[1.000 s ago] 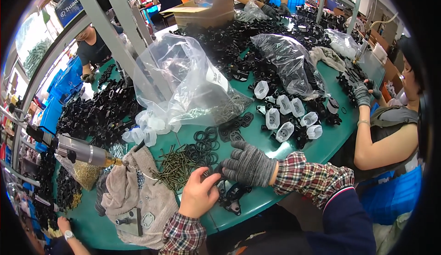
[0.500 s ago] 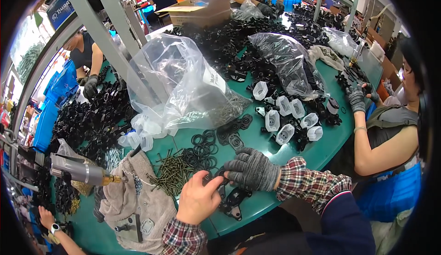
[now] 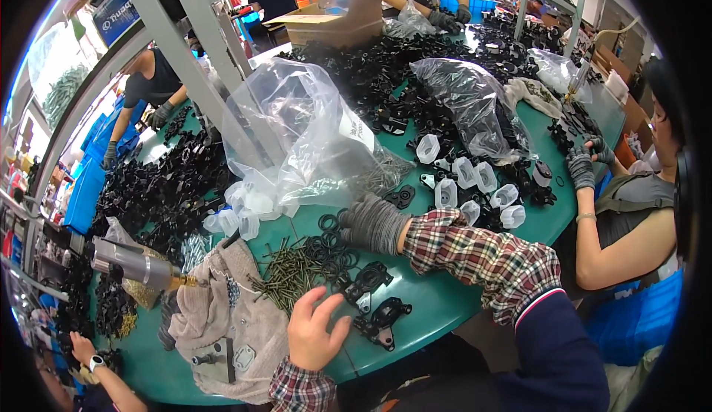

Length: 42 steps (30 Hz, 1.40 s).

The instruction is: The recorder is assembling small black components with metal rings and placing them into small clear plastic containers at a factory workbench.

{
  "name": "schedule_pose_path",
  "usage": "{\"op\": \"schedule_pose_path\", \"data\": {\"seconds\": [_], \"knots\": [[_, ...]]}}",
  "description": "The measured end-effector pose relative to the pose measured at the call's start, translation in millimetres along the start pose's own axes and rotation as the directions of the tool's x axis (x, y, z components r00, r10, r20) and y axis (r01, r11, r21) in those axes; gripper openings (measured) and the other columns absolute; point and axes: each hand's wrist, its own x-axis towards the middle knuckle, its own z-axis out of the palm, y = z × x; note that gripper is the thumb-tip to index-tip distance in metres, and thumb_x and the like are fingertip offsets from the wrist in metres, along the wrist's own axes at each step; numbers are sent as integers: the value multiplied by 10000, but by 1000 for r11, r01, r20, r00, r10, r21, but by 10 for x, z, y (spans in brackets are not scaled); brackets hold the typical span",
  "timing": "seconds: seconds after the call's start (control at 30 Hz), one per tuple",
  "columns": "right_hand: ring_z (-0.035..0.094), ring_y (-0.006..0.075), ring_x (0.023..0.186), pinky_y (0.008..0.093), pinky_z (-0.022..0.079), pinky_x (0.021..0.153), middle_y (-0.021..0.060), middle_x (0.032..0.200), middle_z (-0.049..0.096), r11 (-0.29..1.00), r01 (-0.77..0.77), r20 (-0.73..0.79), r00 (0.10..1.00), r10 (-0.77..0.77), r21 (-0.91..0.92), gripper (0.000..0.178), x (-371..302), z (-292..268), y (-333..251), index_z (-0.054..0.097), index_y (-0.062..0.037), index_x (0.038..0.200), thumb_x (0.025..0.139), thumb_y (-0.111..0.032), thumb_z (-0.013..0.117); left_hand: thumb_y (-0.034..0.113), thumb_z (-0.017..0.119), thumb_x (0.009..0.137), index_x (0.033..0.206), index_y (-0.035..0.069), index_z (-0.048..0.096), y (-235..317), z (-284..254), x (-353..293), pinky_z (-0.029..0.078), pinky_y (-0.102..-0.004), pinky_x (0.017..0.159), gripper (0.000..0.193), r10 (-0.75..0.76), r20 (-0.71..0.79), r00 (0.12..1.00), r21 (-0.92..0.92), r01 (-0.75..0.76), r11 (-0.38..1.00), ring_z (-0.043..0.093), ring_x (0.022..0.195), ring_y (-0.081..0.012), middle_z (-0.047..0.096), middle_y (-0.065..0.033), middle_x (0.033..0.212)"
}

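My left hand (image 3: 317,332), bare, is held above the near edge of the table with its fingers spread and nothing in them. In a grey knit glove, my right hand (image 3: 374,224) reaches over the far end of a pile of black rubber rings (image 3: 337,252); its fingertips are hidden. A flat black plate (image 3: 401,197) lies just beyond that hand. Between my hands and the table edge rest a black plate-like part (image 3: 373,275) and a black moulded part (image 3: 389,312). Long brass-coloured screws (image 3: 288,272) lie heaped left of the rings.
A power screwdriver (image 3: 141,266) hangs at the left above a beige cloth (image 3: 215,293) with a metal block (image 3: 213,358). Beyond stand a clear bag (image 3: 297,137) of screws and white plastic cups (image 3: 446,193). Black parts cover the far table. Co-workers sit around.
My right hand has left my left hand and moved away from me, over the rings and black plates. My left hand's fingers have come apart, and the black part near it is now uncovered.
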Motion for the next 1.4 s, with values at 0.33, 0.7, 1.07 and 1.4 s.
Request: {"op": "schedule_pose_path", "data": {"seconds": [0.33,0.7,1.07,1.4], "knots": [[585,230,765,397,417,729,59,790,597,997,-6,-253,967,-15,-83,111,-157,-385,-689,648,-144,747,734,-220,568,150,704,583,1010,101,579,631,-486,-799,449,-366,770,448,58,-50,997,-95,-63,994,526,940,-297,512,-136,1037],[568,254,706,373,443,621,51,784,573,884,165,-369,929,9,437,155,-1263,-18,-752,601,-131,799,697,-246,624,27,652,535,908,120,601,338,357,-520,450,-399,792,388,32,-76,997,5,-32,999,517,942,-351,512,-116,999],[570,205,748,358,430,664,14,810,581,913,66,-86,996,-34,402,148,-1324,-74,-837,599,-167,828,738,-266,538,59,657,561,924,153,599,373,439,-580,437,-404,791,379,203,23,979,79,-205,976,492,1008,-309,492,-77,1039],[550,202,752,387,450,714,51,884,591,992,92,-397,916,-51,86,181,-1538,124,-985,604,-103,840,694,-188,540,202,716,559,915,165,599,422,347,-527,364,-452,871,376,242,155,958,68,-255,965,465,1027,-293,466,-55,1073]]}}
